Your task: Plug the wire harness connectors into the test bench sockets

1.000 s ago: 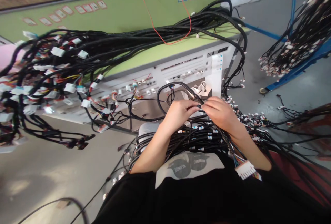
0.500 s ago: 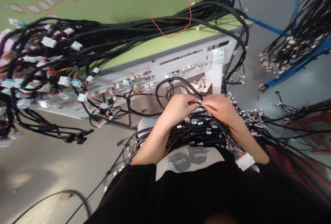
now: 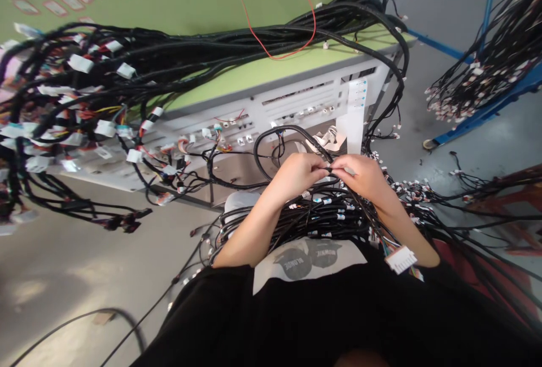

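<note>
My left hand [image 3: 302, 174] and my right hand [image 3: 355, 174] meet over my lap, thumbs and fingertips pinched close together. Both grip a black wire harness [image 3: 292, 130], which loops up from the left and passes between them. A small pale spot shows at the fingertips, too small to name. Beyond my right hand the harness runs down along my forearm to a white multi-pin connector [image 3: 400, 260] with coloured wires. Under my hands lies a thick pile of black cables [image 3: 296, 220] with white and blue labels.
Ahead stands a green-topped bench [image 3: 237, 82] with a heap of black harnesses [image 3: 203, 53] along it. White connectors [image 3: 80, 63] crowd its left end. A red wire [image 3: 271, 56] hangs in front. At right, a blue rack [image 3: 478, 113] carries more cables.
The hands stay pinched together on the harness, with only slight finger movement. The view has shifted very slightly.
</note>
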Available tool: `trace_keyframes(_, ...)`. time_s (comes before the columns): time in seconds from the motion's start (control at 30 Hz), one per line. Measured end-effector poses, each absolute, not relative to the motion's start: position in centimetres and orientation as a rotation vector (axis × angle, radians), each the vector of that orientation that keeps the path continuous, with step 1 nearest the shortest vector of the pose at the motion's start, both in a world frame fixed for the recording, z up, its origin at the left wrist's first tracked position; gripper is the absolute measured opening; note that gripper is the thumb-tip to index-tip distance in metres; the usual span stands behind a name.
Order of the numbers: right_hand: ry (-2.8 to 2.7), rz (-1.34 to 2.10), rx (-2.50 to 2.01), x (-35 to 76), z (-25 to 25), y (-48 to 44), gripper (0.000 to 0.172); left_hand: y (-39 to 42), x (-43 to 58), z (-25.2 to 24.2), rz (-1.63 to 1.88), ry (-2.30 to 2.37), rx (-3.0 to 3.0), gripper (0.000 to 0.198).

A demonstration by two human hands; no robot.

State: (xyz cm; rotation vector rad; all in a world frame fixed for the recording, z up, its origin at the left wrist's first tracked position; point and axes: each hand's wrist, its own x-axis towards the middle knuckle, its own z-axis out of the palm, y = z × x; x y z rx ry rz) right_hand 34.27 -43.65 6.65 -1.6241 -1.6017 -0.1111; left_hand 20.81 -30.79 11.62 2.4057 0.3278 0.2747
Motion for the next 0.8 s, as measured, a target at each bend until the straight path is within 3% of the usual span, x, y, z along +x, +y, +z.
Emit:
trace_keyframes(0.17, -1.467, 0.032, -1.674, 34.1, 6.2, -43.4, 0.009, -30.5, 21.0, 10.4, 0.321, 0.369, 2.311, 0.012)
trace_keyframes(0.3, -1.265, 0.250, -1.612, 34.6, 5.8, -43.0, 0.029, -30.2, 21.2, 9.6, 0.398, 0.458, 2.131, 0.017)
trace_keyframes(0.47, -1.239, 0.119, -1.635, 37.7, 4.1, -44.6, 0.036, -29.6, 21.0, 9.0, 0.595, 0.548, 1.799, 0.022)
trace_keyframes(0.67, -1.723, 0.288, -1.685, 37.1, 2.5, -49.1, 0.079, -28.3, 21.8, 7.8, 0.782, 0.589, 1.446, 0.022)
trace_keyframes(0.73, -1.693, 0.244, -1.583, 35.8, 3.2, -49.7, 0.070, -27.7, 22.7, 6.8, 0.797, 0.593, 1.294, 0.022)
trace_keyframes(0.8, -1.610, 0.231, -1.447, 35.1, 4.2, -49.5, 0.046, -27.3, 23.6, 5.5, 0.774, 0.591, 1.179, 0.022)
